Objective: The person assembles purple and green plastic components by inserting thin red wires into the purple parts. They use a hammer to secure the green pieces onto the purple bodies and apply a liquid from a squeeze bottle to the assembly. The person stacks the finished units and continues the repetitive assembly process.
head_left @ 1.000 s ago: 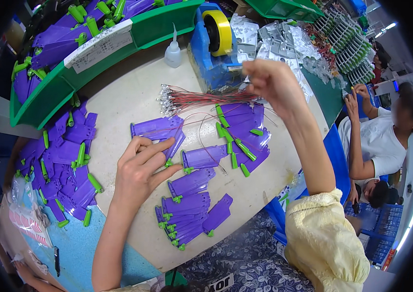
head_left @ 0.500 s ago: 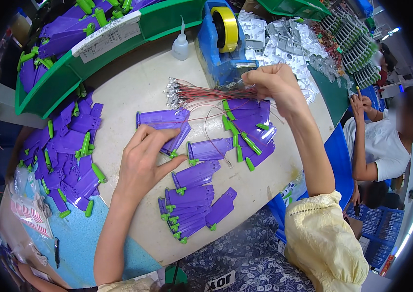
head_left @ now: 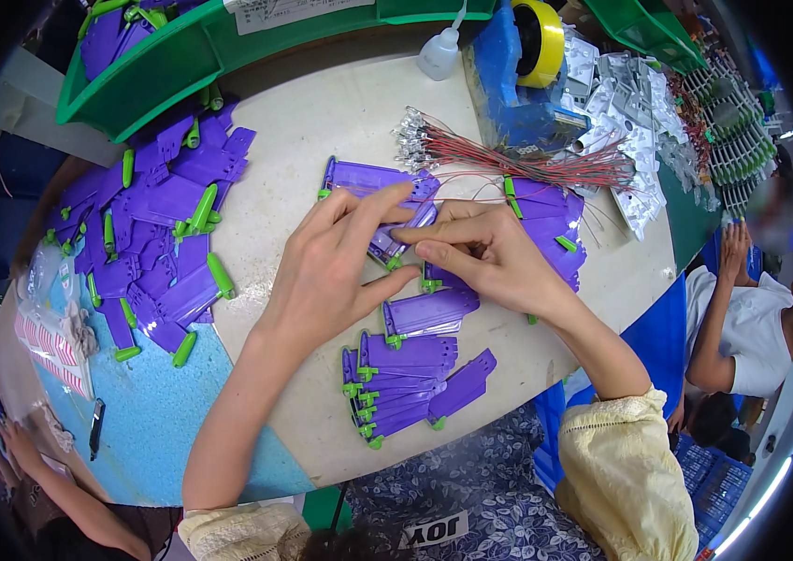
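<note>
My left hand (head_left: 326, 266) bends over a purple plastic piece (head_left: 387, 245) with a green end, its fingers and thumb on either side of it. My right hand (head_left: 499, 257) meets it there, thumb and fingers pinched together; what they hold is hidden. Another purple piece (head_left: 368, 175) lies just beyond my left fingers. Below the hands are a purple piece with a green clip (head_left: 429, 310) and a fanned stack of purple pieces (head_left: 406, 379). Past my right hand lie more purple pieces (head_left: 551, 220) and a bundle of red and black wires (head_left: 527, 161) with small clear tips.
A heap of purple and green pieces (head_left: 153, 234) covers the left side. Behind stand a green bin (head_left: 153, 89), a white squeeze bottle (head_left: 439, 54) and a blue tape dispenser (head_left: 499, 70). Silver parts (head_left: 616, 122) pile up beyond it. A person (head_left: 742, 318) sits at the right.
My right hand has come from the wire bundle's far end down and left to my left hand. The view has shifted, and my left hand stays at the purple piece.
</note>
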`<action>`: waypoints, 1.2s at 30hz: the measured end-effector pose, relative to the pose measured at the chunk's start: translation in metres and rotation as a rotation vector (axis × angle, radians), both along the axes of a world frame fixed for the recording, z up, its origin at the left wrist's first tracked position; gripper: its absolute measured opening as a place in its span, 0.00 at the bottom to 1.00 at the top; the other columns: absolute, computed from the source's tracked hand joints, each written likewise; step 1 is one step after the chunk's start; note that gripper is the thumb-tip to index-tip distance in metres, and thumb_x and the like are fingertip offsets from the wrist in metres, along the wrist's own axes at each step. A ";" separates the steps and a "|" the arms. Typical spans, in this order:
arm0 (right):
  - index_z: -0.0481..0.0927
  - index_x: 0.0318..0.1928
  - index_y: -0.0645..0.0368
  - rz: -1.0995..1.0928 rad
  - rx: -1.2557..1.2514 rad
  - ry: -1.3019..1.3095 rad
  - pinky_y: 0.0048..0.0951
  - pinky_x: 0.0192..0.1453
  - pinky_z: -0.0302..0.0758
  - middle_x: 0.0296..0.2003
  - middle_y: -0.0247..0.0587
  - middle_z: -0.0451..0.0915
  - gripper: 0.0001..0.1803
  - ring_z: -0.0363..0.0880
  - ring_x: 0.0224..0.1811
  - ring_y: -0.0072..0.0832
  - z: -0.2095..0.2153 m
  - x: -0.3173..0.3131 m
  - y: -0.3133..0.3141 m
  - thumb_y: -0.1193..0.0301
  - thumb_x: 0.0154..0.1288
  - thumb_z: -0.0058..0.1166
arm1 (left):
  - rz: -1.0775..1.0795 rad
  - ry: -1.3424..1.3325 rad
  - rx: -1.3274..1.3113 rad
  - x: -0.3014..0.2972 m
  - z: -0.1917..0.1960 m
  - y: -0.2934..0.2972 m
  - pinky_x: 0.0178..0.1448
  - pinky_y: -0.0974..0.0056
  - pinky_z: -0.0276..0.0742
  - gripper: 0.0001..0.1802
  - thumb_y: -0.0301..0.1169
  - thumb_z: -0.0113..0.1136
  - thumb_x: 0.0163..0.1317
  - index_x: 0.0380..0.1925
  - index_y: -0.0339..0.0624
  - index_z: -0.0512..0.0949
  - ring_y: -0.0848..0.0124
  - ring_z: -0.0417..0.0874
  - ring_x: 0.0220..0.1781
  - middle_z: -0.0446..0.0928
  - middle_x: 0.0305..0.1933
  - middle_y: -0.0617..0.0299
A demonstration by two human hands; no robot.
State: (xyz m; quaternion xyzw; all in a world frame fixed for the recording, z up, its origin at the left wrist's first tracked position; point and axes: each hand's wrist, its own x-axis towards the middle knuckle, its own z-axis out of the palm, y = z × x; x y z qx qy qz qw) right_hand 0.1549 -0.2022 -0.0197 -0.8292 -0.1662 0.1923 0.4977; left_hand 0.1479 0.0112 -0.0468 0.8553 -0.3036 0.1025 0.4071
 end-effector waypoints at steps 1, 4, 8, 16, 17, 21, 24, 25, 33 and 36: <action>0.88 0.47 0.59 -0.008 -0.032 0.000 0.30 0.27 0.66 0.28 0.43 0.81 0.12 0.73 0.25 0.24 -0.001 0.002 0.000 0.71 0.64 0.63 | 0.045 -0.023 -0.014 -0.004 -0.002 -0.001 0.48 0.59 0.82 0.38 0.26 0.79 0.42 0.57 0.37 0.75 0.58 0.83 0.45 0.82 0.45 0.54; 0.88 0.46 0.61 -0.011 -0.057 -0.112 0.32 0.26 0.68 0.28 0.45 0.82 0.12 0.76 0.23 0.28 -0.003 -0.001 0.003 0.73 0.64 0.61 | 0.135 -0.085 -0.022 -0.018 -0.012 -0.005 0.47 0.60 0.81 0.30 0.28 0.78 0.43 0.50 0.38 0.79 0.58 0.81 0.45 0.81 0.44 0.53; 0.86 0.42 0.66 -0.040 -0.299 -0.615 0.31 0.26 0.71 0.26 0.45 0.82 0.09 0.78 0.23 0.30 -0.005 -0.006 0.002 0.76 0.63 0.61 | 0.128 -0.068 0.056 -0.020 -0.013 -0.009 0.47 0.60 0.78 0.24 0.28 0.76 0.47 0.48 0.40 0.82 0.59 0.78 0.46 0.77 0.46 0.53; 0.81 0.45 0.66 -0.609 -0.356 -0.907 0.28 0.49 0.76 0.43 0.44 0.85 0.19 0.81 0.48 0.29 0.040 0.045 -0.050 0.79 0.51 0.71 | 0.280 -0.087 0.249 -0.018 0.006 -0.007 0.67 0.45 0.58 0.41 0.35 0.74 0.46 0.64 0.44 0.73 0.51 0.67 0.64 0.68 0.64 0.48; 0.82 0.44 0.66 -0.558 -0.374 -0.804 0.31 0.54 0.75 0.42 0.47 0.85 0.21 0.81 0.53 0.33 0.031 0.051 -0.064 0.78 0.48 0.73 | 0.260 -0.076 0.265 -0.013 0.006 -0.005 0.69 0.45 0.58 0.40 0.35 0.74 0.47 0.63 0.44 0.73 0.50 0.66 0.66 0.67 0.66 0.48; 0.83 0.40 0.67 -0.355 -0.251 -0.571 0.34 0.62 0.74 0.50 0.54 0.84 0.21 0.81 0.60 0.40 0.033 0.078 -0.099 0.78 0.42 0.76 | 0.161 -0.015 0.241 0.005 0.000 0.007 0.74 0.46 0.61 0.36 0.32 0.70 0.51 0.64 0.42 0.73 0.46 0.62 0.74 0.66 0.71 0.50; 0.83 0.38 0.68 -0.324 -0.164 -0.550 0.34 0.61 0.75 0.52 0.54 0.84 0.20 0.83 0.56 0.38 0.034 0.089 -0.108 0.78 0.41 0.76 | 0.168 -0.024 0.199 0.006 -0.004 0.005 0.72 0.48 0.65 0.34 0.29 0.69 0.53 0.63 0.41 0.74 0.46 0.64 0.72 0.68 0.70 0.49; 0.83 0.38 0.68 -0.316 -0.137 -0.533 0.33 0.61 0.75 0.53 0.53 0.83 0.21 0.83 0.56 0.37 0.034 0.090 -0.110 0.78 0.41 0.76 | 0.187 -0.027 0.185 0.007 -0.006 0.004 0.71 0.48 0.66 0.33 0.28 0.68 0.53 0.63 0.42 0.75 0.46 0.65 0.72 0.68 0.70 0.49; 0.81 0.33 0.60 0.295 -0.148 -0.731 0.38 0.45 0.75 0.38 0.40 0.77 0.12 0.77 0.43 0.37 0.049 -0.012 -0.059 0.82 0.43 0.61 | -0.078 -0.024 0.125 -0.019 0.018 -0.010 0.57 0.55 0.75 0.22 0.23 0.67 0.51 0.50 0.39 0.83 0.55 0.76 0.52 0.80 0.57 0.55; 0.84 0.33 0.58 0.417 -0.348 -0.659 0.38 0.44 0.75 0.39 0.37 0.77 0.10 0.77 0.43 0.37 0.031 -0.033 -0.062 0.78 0.45 0.60 | -0.108 0.044 0.112 -0.017 0.010 -0.018 0.50 0.58 0.78 0.17 0.22 0.68 0.51 0.44 0.40 0.85 0.58 0.78 0.47 0.81 0.53 0.56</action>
